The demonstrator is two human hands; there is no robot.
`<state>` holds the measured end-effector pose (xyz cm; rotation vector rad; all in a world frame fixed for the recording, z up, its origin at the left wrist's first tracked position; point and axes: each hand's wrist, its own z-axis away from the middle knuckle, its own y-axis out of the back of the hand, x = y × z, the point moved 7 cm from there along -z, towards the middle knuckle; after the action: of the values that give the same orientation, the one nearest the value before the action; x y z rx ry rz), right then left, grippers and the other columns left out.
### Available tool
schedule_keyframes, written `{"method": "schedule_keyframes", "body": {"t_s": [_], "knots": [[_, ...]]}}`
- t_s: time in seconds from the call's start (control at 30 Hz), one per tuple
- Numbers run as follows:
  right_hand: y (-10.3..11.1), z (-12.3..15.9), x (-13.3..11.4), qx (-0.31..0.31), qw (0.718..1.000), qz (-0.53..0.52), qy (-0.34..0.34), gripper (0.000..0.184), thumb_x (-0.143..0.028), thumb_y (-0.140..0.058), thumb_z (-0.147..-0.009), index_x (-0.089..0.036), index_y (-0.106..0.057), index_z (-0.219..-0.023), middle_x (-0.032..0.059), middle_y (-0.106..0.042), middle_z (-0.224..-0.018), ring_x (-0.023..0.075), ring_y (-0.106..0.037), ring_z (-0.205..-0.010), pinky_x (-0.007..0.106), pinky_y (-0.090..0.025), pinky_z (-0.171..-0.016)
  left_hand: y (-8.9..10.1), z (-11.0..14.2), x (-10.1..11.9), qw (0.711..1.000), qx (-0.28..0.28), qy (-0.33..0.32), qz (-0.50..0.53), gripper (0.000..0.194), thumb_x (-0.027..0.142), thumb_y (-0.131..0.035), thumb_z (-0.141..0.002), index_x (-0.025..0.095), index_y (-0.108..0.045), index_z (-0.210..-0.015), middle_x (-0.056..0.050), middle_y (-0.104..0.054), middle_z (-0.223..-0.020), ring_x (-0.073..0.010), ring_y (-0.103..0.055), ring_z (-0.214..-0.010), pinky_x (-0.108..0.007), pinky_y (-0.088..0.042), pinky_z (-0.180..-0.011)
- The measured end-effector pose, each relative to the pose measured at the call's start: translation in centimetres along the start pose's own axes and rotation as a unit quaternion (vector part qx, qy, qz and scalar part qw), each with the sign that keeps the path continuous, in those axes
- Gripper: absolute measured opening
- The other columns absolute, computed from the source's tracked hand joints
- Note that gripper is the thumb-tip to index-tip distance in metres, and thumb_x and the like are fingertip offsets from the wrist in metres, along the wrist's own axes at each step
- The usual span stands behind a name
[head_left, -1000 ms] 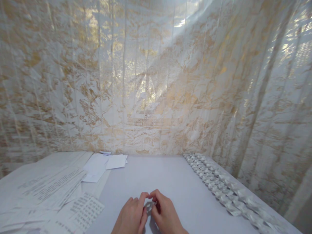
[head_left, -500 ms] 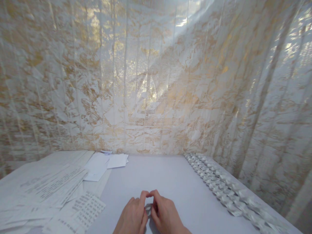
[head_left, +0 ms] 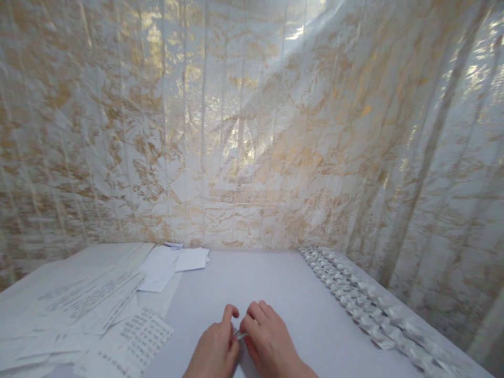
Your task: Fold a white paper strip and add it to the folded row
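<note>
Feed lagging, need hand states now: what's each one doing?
Left hand: pinched shut on small silvery foil piece.
Right hand: pinched shut on it too.

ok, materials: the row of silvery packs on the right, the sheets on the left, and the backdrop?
Row of small silvery packs: looks like metal foil or metallised film, crinkled and glinting. White printed sheets: thin matte paper, flat and overlapping. White-and-gold hanging backdrop: probably glossy fabric or film; it hangs in folds with sheen.
</note>
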<state>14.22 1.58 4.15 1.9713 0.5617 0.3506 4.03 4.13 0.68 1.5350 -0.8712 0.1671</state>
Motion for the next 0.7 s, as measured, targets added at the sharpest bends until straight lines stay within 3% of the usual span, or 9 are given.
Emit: {"method": "schedule_keyframes", "body": {"t_s": [0.17,0.27,0.33,0.5,0.6,0.7], "knots": [[-0.1,-0.5,-0.2,-0.018,0.999,0.036,0.010,0.013,-0.006,-0.078,-0.082,-0.018,-0.071,-0.084,0.0077,-0.072,-0.090,0.0265,-0.060,-0.086,0.037,-0.043,-0.075,0.0,0.6,1.3,0.999,-0.016,-0.026,0.030,0.021,0.019,-0.036,-0.097,0.020,-0.044,-0.116,0.007,-0.054,-0.066,-0.0199,-0.062,-0.065,-0.027,-0.039,-0.064],[1.9,0.4,1.5,-0.038,0.999,0.034,0.002,0.016,-0.007,-0.078,-0.084,-0.021,-0.071,-0.080,0.0043,-0.072,-0.086,0.0246,-0.060,-0.084,0.035,-0.042,-0.073,0.2,1.1,1.6,0.999,-0.022,-0.033,0.032,0.021,0.032,-0.037,-0.100,0.022,-0.047,-0.115,0.007,-0.054,-0.067,-0.0206,-0.060,-0.066,-0.028,-0.039,-0.066],[3.9,2.1,3.4,-0.059,0.998,0.031,0.004,0.020,-0.004,-0.076,-0.084,-0.022,-0.070,-0.077,0.0020,-0.072,-0.083,0.0229,-0.061,-0.082,0.033,-0.042,-0.071,0.2,1.2,1.6,0.999,-0.026,-0.035,0.032,0.021,0.033,-0.038,-0.099,0.023,-0.050,-0.113,0.006,-0.056,-0.068,-0.0210,-0.060,-0.068,-0.029,-0.039,-0.068],[9.5,10.0,10.9,-0.100,0.994,0.017,-0.045,0.024,-0.002,-0.063,-0.090,-0.024,-0.066,-0.080,0.0041,-0.070,-0.085,0.0217,-0.061,-0.082,0.031,-0.045,-0.072,0.0,1.0,1.4,0.998,-0.040,-0.034,0.032,0.020,0.028,-0.039,-0.096,0.024,-0.058,-0.104,0.001,-0.064,-0.075,-0.0227,-0.063,-0.076,-0.032,-0.042,-0.074],[12.8,16.0,16.3,-0.087,0.991,0.028,-0.097,0.024,-0.011,-0.058,-0.094,-0.025,-0.064,-0.075,0.0054,-0.069,-0.081,0.0219,-0.063,-0.078,0.032,-0.048,-0.072,-0.1,0.9,1.4,0.998,-0.041,-0.034,0.027,0.022,0.029,-0.038,-0.096,0.024,-0.059,-0.100,-0.001,-0.066,-0.077,-0.0241,-0.064,-0.079,-0.034,-0.043,-0.076],[15.4,21.4,20.1,-0.057,0.987,0.083,-0.126,0.022,-0.017,-0.051,-0.095,-0.025,-0.066,-0.080,0.0061,-0.070,-0.082,0.0249,-0.067,-0.081,0.039,-0.052,-0.081,-0.1,1.0,1.5,0.998,-0.048,-0.035,0.020,0.024,0.030,-0.036,-0.096,0.024,-0.059,-0.098,-0.002,-0.067,-0.079,-0.0252,-0.064,-0.080,-0.037,-0.043,-0.077]]}}
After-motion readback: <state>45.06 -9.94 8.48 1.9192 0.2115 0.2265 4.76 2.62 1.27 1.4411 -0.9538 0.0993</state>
